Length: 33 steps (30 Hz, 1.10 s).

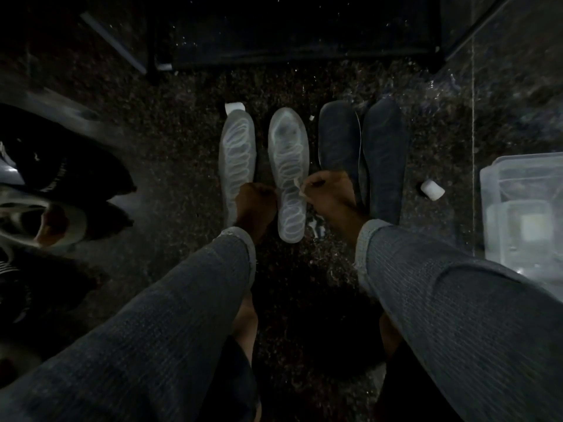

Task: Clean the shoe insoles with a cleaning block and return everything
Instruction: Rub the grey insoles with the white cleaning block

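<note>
Dark speckled floor (170, 153) filled my view, with two pale insoles (288, 175) and two dark insoles (384, 153) lying side by side, long axes pointing away from me. My left hand (254, 205) sat curled between the pale pair (what it held, I couldn't tell). My right hand (327, 193) pinched a small pale strip (297, 185) over the nearer pale insole, the cleaning block (432, 189) lying well off to its right.

Single head-worn view, looking steeply down, close over the floor (170, 141), wide-angle
</note>
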Tool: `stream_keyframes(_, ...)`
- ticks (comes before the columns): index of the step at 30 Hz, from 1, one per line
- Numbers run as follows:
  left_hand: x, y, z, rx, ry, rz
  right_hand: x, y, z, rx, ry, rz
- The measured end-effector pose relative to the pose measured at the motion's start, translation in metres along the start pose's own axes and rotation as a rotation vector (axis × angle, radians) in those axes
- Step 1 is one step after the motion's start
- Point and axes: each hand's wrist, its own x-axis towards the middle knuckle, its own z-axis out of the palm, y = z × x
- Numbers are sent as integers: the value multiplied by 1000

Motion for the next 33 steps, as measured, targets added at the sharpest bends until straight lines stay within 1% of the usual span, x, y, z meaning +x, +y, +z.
stream_keyframes(2, -6, 9, -8, -9, -76, 30, 2, -1, -2, 102, -4, 23)
stream_keyframes(7, -27, 49, -37, -73, -113, 117, -18, -46, -25, 190, -3, -15)
stream_keyframes(12, -45, 108, -82, -199, -65, 162, -61, -118, -55, 487, 21, -108)
stream_keyframes(15, -80, 148, -115, -236, -46, 238, -97, -163, -82, 553, -10, -188)
stream_keyframes(17, -111, 169, -138, -268, -67, 282, -127, -190, -101, 576, -37, -243)
stream_keyframes(21, -178, 193, -174, -336, -96, 312, -193, -228, -134, 645, -104, -266)
stream_keyframes(26, -255, 203, -207, -439, -102, 341, -262, -244, -158, 689, -148, -307)
stream_keyframes(33, -325, 189, -223, -492, -150, 337, -321, -229, -176, 782, -194, -287)
